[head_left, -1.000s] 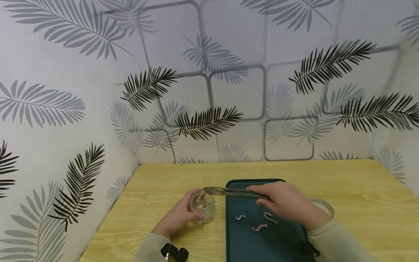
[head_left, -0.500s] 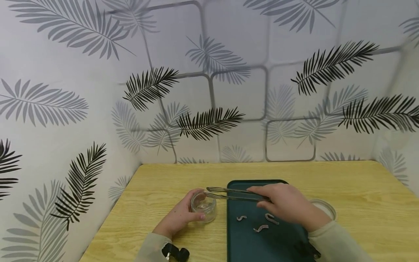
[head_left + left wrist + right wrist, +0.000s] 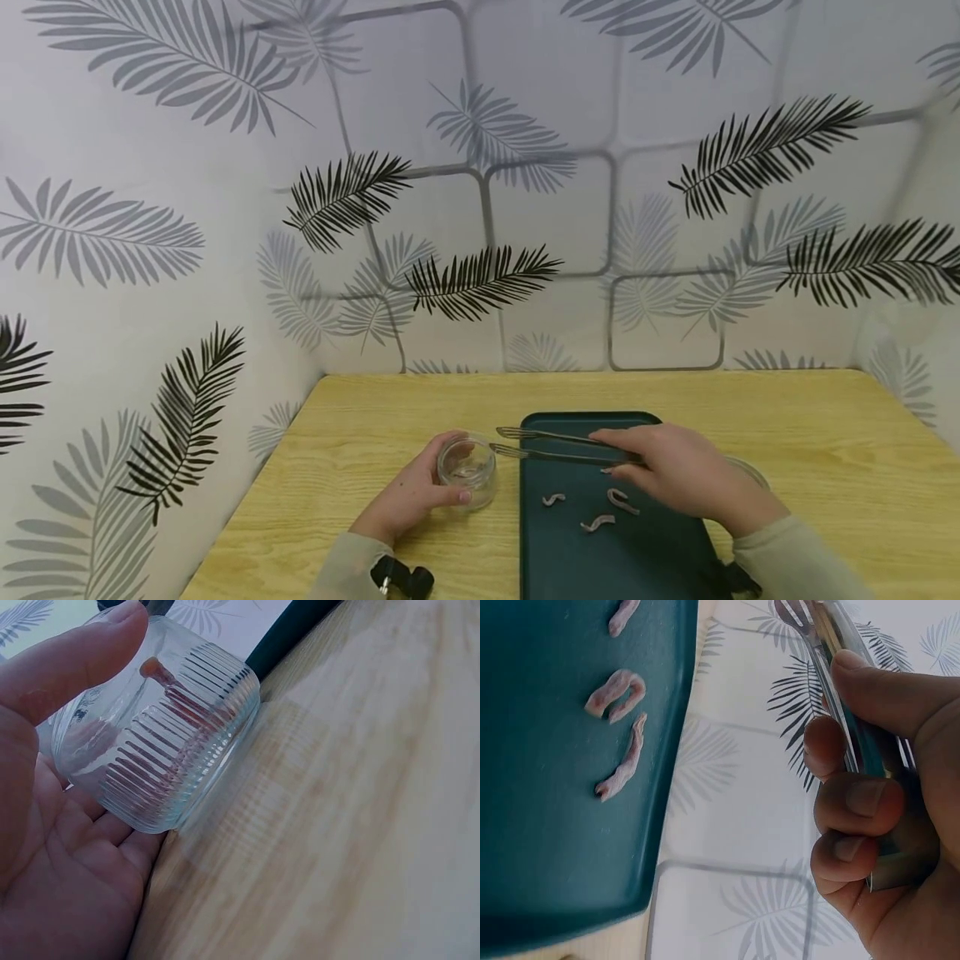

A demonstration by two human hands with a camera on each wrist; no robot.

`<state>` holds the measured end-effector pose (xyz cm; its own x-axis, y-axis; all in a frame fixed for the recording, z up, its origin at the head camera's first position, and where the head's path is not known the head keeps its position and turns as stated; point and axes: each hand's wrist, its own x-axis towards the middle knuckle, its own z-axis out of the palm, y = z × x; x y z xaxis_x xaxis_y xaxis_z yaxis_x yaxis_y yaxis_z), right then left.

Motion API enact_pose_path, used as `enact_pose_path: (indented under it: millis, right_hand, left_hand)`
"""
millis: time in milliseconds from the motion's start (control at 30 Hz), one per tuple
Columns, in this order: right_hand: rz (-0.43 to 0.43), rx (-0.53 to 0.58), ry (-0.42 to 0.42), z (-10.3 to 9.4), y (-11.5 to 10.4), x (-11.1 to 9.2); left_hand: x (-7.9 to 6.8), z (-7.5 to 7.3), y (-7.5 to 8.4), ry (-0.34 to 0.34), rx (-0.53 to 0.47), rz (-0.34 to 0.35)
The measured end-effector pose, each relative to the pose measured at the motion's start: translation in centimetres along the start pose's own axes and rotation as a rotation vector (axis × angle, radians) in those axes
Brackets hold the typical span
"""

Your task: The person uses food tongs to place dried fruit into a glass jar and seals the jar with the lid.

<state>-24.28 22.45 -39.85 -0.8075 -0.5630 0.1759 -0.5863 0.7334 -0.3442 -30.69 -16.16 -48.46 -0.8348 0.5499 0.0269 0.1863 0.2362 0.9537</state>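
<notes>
My left hand (image 3: pixel 412 492) grips a small clear glass jar (image 3: pixel 467 483) standing on the wooden table, thumb on the near side. In the left wrist view the jar (image 3: pixel 161 727) has ribbed walls and holds a reddish, meat-like strip (image 3: pixel 180 701). My right hand (image 3: pixel 682 475) holds metal tongs (image 3: pixel 555 446), their arms spread apart with nothing between the tips, just right of the jar's rim. Below them lies a dark green tray (image 3: pixel 562 567) with several pale pinkish curled strips (image 3: pixel 598 523). In the right wrist view the fingers wrap round the tongs (image 3: pixel 829 667).
Partly hidden behind the right hand is a round clear rim (image 3: pixel 750 471), right of the tray. A black device (image 3: pixel 401 577) sits at the left wrist. A leaf-patterned wall (image 3: pixel 540 317) rises behind the table.
The tongs' tips were together over the jar's mouth; they have spread and moved right, off the jar. The strip at their tips has dropped into the jar. The left hand stays put.
</notes>
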Motion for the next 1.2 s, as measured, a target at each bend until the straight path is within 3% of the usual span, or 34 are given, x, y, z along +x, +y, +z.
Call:
enact_pose_path:
  millis: [267, 500, 1000, 1200]
  right_hand:
    - [0.062, 0.023, -0.029, -0.1, 1.7, -1.9]
    - [0.128, -0.033, -0.046, 0.0, 3.7, -3.9]
    - [0.153, -0.015, -0.035, -0.5, 7.3, -7.8]
    - [0.246, 0.021, -0.1, -1.0, 8.7, -9.1]
  left_hand:
    - [0.1, -0.1, 0.0, -0.015, -0.01, 0.01]
    - [0.1, -0.1, -0.2, -0.017, -0.009, 0.009]
    - [0.0, -0.1, -0.3, -0.01, -0.006, -0.002]
    - [-0.1, -0.2, -0.2, -0.005, -0.003, -0.003]
